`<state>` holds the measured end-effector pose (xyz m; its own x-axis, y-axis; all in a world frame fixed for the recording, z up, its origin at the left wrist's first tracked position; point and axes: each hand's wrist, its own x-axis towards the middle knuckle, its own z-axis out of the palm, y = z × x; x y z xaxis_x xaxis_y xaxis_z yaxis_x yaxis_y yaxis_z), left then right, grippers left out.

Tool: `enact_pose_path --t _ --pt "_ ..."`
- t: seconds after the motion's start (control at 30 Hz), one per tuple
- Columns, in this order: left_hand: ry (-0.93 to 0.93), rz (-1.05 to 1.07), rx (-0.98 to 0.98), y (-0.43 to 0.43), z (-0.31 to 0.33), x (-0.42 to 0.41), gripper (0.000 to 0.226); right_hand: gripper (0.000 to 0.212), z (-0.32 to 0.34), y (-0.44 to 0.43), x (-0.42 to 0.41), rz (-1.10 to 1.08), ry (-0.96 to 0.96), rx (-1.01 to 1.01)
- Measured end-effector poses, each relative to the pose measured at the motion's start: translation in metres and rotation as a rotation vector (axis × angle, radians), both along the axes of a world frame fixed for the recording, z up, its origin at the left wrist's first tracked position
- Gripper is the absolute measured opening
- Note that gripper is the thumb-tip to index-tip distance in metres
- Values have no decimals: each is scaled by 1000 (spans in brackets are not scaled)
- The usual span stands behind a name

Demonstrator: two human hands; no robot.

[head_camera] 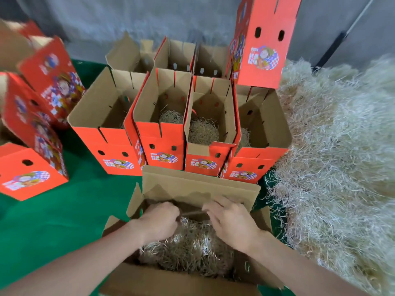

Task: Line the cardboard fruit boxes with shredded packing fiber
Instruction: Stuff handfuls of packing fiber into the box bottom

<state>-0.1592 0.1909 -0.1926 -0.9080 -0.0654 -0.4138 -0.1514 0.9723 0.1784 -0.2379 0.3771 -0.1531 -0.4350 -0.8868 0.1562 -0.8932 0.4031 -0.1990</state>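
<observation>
An open cardboard fruit box (198,186) stands right in front of me, its bottom covered by a wad of pale shredded fiber (190,251). Both my hands are down inside it. My left hand (159,220) has its fingers curled into the fiber at the box's far side. My right hand (232,221) lies over the fiber with fingers spread and bent downward, pressing it. Beyond it stands a row of open orange boxes (162,150), three of them showing fiber nests (203,131) inside.
A large heap of loose shredded fiber (337,150) fills the right side. More orange boxes (32,174) lie tipped at the left, and one (260,41) stands stacked at the back right. Green cloth (64,221) covers the table.
</observation>
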Motion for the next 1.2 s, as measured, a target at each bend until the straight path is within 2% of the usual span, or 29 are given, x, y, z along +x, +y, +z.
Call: enact_pose_path --t 0.07,0.1,0.13,0.2,0.27,0.33,0.43,0.77,0.93,1.0,1.1,1.17,1.2 --pt "107 44 19 -1 13 4 19 20 11 6 -9 -72 130 -289" --pt "161 66 29 -3 18 8 18 27 16 7 -15 -134 173 -308" --pt "207 85 29 -4 23 12 17 38 20 7 -23 -211 163 -227" --pt "271 107 -9 -9 30 22 25 52 26 10 -38 -362 34 79" --pt "281 101 -88 -18 33 31 38 42 31 11 -49 -440 -69 307" --pt "241 111 -159 -30 41 37 51 27 34 9 -53 -440 -58 331" --pt "229 145 -230 -47 56 43 55 18 35 -1 -48 -427 -44 244" --pt "369 487 -139 -44 74 58 39 20 30 -60 -33 -454 -203 129" --pt "582 697 -122 -28 59 82 44 19 35 -86 -32 -316 -170 51" --pt "694 819 -99 -19 55 90 56 16 35 -88 -36 -234 -294 -69" --pt "881 1082 -5 2 54 92 80 24 30 -77 -45 -211 -675 -229" --pt "953 1269 154 12 54 87 91 35 18 -65 -46 -292 -935 -168" --pt "961 1375 297 16 54 83 94 37 12 -58 -46 -365 -1022 -101"
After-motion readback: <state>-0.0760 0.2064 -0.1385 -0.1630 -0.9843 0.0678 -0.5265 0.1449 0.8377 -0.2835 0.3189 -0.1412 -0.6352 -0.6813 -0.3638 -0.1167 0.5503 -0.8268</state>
